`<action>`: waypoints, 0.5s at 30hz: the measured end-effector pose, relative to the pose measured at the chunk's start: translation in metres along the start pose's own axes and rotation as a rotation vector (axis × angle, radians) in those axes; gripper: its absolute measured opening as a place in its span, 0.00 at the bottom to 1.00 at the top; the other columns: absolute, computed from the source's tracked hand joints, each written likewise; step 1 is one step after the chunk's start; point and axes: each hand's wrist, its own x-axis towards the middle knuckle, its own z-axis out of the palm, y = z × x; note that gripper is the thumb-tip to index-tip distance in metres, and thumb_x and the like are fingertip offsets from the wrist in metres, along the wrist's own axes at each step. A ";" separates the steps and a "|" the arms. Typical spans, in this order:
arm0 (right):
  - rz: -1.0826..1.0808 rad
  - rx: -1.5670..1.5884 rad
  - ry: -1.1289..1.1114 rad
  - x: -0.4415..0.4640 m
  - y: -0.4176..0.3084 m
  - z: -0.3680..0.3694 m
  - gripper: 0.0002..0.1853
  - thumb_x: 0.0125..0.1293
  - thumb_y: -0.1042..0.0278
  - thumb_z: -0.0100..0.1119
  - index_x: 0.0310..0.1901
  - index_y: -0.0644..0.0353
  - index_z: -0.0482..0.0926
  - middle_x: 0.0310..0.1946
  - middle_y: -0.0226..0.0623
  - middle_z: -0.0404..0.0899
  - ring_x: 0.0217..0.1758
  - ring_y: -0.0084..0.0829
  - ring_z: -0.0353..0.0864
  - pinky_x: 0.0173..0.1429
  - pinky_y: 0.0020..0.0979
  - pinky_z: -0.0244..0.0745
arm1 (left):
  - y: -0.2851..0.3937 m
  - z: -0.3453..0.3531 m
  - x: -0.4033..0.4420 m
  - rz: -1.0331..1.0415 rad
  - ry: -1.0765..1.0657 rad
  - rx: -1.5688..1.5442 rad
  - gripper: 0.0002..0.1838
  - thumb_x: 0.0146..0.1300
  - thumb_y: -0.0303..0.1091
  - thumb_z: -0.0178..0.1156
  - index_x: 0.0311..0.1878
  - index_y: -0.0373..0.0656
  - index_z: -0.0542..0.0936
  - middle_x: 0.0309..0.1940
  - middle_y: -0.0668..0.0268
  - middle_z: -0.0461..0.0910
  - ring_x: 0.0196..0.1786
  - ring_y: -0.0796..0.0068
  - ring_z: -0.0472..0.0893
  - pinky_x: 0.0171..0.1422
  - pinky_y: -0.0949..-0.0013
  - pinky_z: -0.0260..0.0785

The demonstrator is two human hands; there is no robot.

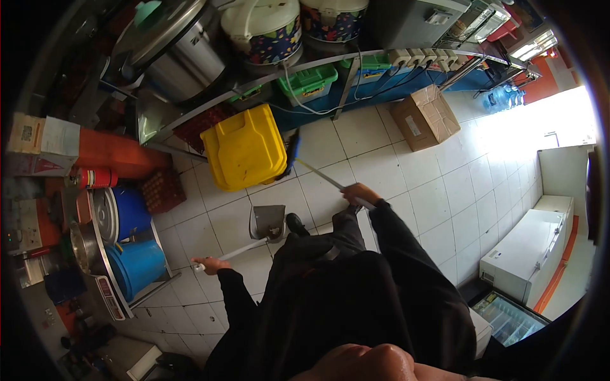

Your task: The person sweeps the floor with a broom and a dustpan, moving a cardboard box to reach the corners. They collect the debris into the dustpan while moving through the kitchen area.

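Observation:
My left hand is closed round the white handle of a long-handled dustpan. The grey pan rests on the tiled floor beside my shoe, with some debris inside it. In my right hand is the pole of a broom. The blue and dark bristles of the broom are against the side of a yellow lidded bin. That bin stands on the floor in front of the metal table. Part of the bristles is hidden by the bin's edge.
A cardboard box sits on the floor by the metal table, which bears large pots. Green-lidded tubs are beneath it. At left are blue buckets and a red crate. A white chest freezer stands at right.

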 end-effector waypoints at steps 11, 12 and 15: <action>0.090 0.691 0.087 0.026 0.028 -0.176 0.10 0.52 0.71 0.51 0.38 0.62 0.71 0.16 0.28 0.69 0.12 0.21 0.64 0.14 0.24 0.57 | -0.020 0.012 -0.132 0.088 0.048 0.163 0.43 0.49 0.69 0.43 0.39 0.26 0.68 0.39 0.52 0.70 0.39 0.62 0.71 0.47 0.64 0.62; 0.017 0.015 0.105 0.008 0.058 -0.209 0.08 0.60 0.67 0.41 0.33 0.61 0.69 0.18 0.30 0.65 0.17 0.19 0.66 0.17 0.20 0.60 | -0.023 0.021 -0.136 0.084 0.058 0.142 0.43 0.49 0.69 0.40 0.40 0.27 0.68 0.38 0.52 0.70 0.40 0.61 0.70 0.48 0.63 0.61; -0.159 -0.358 0.198 -0.088 0.106 -0.268 0.09 0.60 0.65 0.42 0.24 0.56 0.65 0.12 0.24 0.60 0.10 0.19 0.59 0.14 0.21 0.54 | -0.028 0.054 -0.170 0.054 0.071 0.081 0.43 0.51 0.69 0.36 0.41 0.28 0.67 0.37 0.52 0.69 0.41 0.59 0.69 0.50 0.60 0.60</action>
